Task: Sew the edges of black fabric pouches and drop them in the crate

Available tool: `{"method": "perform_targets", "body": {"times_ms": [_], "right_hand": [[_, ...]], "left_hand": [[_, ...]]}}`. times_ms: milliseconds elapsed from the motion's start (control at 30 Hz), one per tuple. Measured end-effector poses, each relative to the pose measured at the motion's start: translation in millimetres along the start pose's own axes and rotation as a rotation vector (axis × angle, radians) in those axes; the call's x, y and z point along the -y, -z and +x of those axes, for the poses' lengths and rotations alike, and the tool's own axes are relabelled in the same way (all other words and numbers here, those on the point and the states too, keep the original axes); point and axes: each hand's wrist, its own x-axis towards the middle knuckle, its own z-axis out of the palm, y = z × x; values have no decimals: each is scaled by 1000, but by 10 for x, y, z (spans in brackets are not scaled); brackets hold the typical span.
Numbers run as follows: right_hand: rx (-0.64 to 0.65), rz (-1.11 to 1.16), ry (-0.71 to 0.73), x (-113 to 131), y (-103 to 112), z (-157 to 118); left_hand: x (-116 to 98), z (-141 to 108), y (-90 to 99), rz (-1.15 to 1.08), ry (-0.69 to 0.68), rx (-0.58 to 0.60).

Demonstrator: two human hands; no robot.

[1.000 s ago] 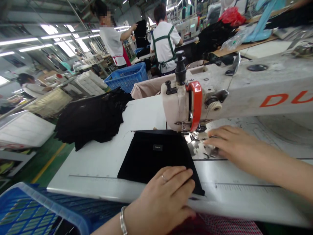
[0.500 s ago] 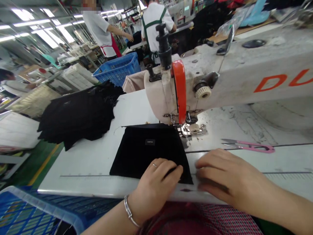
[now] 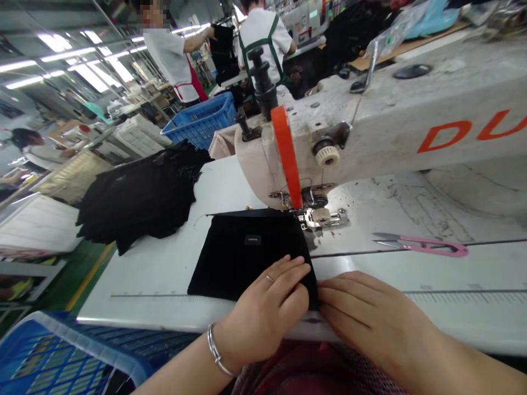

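Observation:
A black fabric piece (image 3: 234,263) with a small dark label (image 3: 252,240) lies flat on the sewing table, its far right corner at the presser foot (image 3: 315,218) of the sewing machine (image 3: 263,159). My left hand (image 3: 272,307) rests on the fabric's near right part, fingers stretched out and pressing down. At the near right corner, my right hand (image 3: 362,312) has its fingers together, closed on the fabric's edge; the thumb is hidden. Pink-handled thread snips (image 3: 428,245) lie right of the presser foot, beyond my right hand.
A stack of black fabric pieces (image 3: 140,192) sits at the table's left. Blue baskets stand below the near left edge (image 3: 74,351) and behind the table (image 3: 201,120). Two people in white shirts (image 3: 164,60) work behind; another person (image 3: 39,148) is at far left.
My right hand has moved left, from beside the fabric onto its near right corner. The left hand's fingers have straightened. A person behind has raised a black cloth. The view has shifted slightly.

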Motion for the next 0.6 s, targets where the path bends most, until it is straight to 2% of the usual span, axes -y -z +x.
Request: {"method": "perform_targets", "body": {"times_ms": [67, 200, 300, 400, 600], "right_hand": [[-6, 15, -24, 2, -40, -11], [-2, 62, -59, 8, -100, -40], [-32, 73, -38, 17, -120, -42], [-56, 77, -24, 19, -121, -18], [12, 77, -12, -17, -51, 62]], "left_hand": [[9, 25, 11, 31, -2, 56], [21, 89, 33, 18, 41, 75], [38, 119, 20, 47, 85, 112], [65, 110, -24, 85, 63, 143], [135, 104, -46, 95, 39, 156]]}}
